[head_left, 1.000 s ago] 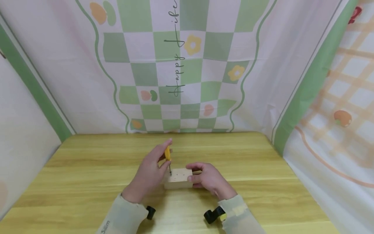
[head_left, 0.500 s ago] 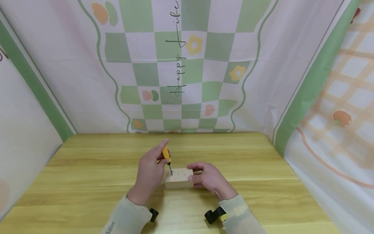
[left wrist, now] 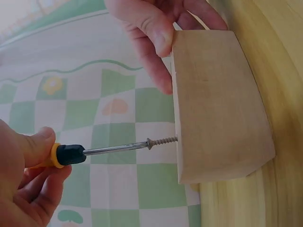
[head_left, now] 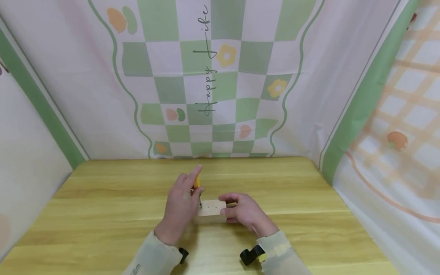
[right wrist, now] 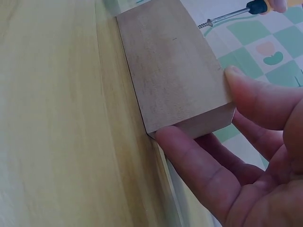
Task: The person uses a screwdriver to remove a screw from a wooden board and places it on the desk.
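My left hand [head_left: 180, 204] grips the yellow handle of a screwdriver [left wrist: 116, 149], thumb and fingers around it near the black collar. The metal shaft meets the head of a screw [left wrist: 163, 141], whose tip is in the top face of a wooden block [left wrist: 220, 109]. Much of the screw's thread shows above the wood. The block lies on the table, with several small dark holes in its top, seen in the head view. My right hand [head_left: 245, 212] holds the block's right end, thumb on the top edge and fingers around the end and side.
The wood-grain table [head_left: 292, 198] spreads out on both sides of the block. Behind it hangs a green-and-white checked curtain [head_left: 225, 88] with lettering, and more fabric hangs at both sides. A black wrist camera [head_left: 252, 255] sits by the right sleeve.
My left hand has turned and shifted on the screwdriver handle, which tilted left half a second ago and now stands more upright. The right hand and the block stay in place.
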A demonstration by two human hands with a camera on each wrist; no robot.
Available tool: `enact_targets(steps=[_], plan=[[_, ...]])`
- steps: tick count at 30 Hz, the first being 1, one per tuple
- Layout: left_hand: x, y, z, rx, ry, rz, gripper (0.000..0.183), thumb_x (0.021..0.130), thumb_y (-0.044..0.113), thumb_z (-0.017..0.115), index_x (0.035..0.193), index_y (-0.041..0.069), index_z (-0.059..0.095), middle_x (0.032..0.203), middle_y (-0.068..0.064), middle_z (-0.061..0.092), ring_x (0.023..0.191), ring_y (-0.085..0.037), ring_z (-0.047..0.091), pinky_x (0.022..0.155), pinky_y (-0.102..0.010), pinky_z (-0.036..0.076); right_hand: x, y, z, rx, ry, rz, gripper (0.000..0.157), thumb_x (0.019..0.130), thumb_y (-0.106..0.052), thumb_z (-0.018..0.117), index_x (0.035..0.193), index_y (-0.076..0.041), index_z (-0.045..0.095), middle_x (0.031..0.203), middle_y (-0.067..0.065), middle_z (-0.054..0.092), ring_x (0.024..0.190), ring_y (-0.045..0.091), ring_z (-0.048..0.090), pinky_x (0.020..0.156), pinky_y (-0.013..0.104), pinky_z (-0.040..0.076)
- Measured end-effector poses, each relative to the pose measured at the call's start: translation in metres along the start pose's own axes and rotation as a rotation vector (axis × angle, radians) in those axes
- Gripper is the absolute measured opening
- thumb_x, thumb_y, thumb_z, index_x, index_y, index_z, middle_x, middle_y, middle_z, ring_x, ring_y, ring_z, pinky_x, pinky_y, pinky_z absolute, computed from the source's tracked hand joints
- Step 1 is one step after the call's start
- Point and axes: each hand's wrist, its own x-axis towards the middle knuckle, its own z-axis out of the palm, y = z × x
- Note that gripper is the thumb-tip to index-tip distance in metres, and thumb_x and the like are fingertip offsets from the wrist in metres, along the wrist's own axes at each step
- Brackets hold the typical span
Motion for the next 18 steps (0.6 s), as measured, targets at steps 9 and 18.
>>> enact_targets(steps=[9,18], plan=[[0.002,-0.004,-0.009,-0.075,-0.158,0.068,0.068,0.083,0.003,0.081,0.143,0.016,0.054,0.105,-0.001,0.060,0.082,-0.014,0.057,0.070,-0.028,0.054,0.000,-0.001,0.001,-0.001,-0.003,0.009,0.048,0.087,-0.004,0.076,0.133,0.001,0.060,0.119,0.017,0.059,0.095,0.027,0.065,0.077,0.042,0.059],[0.008,-0.014,-0.014,-0.288,-0.285,0.054,0.072,0.085,-0.012,0.071,0.147,0.020,0.053,0.106,-0.003,0.066,0.093,-0.011,0.066,0.081,-0.028,0.057,0.000,0.000,0.000,-0.002,0.000,0.008,0.049,0.088,-0.004,0.076,0.133,0.001,0.060,0.120,0.017,0.057,0.094,0.027,0.065,0.078,0.042,0.059]])
